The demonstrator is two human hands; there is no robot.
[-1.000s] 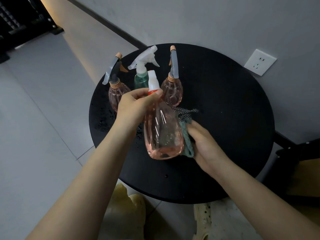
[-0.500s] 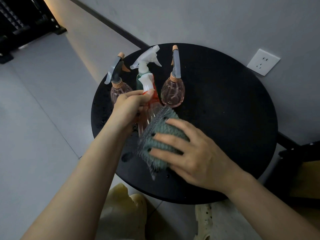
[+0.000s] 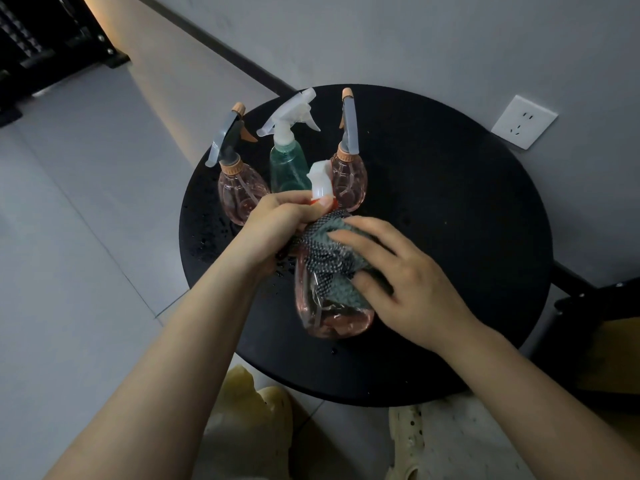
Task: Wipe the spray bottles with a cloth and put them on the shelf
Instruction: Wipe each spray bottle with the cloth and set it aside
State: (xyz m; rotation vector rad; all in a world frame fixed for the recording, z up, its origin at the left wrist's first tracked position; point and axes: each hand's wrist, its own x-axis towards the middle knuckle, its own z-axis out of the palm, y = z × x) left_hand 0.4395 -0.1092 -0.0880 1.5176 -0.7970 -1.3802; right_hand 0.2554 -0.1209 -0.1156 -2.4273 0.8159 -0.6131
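A round black desk [image 3: 450, 237] stands by a grey wall. The left hand [image 3: 277, 223] grasps the pink bottle [image 3: 332, 306] at its neck; just below that grip, the right hand [image 3: 398, 275] presses the cloth [image 3: 329, 251] flat-fingered.

The clear pink plastic spray bottle [image 3: 332, 306] is glossy and see-through, with a matt white plastic nozzle head [image 3: 320, 180]. The grey-green cloth [image 3: 332, 258] looks nubby, with a dotted mesh face. The round black desk [image 3: 450, 237] is matt, speckled with wet droplets. The green translucent plastic bottle [image 3: 289, 168] looks smooth.
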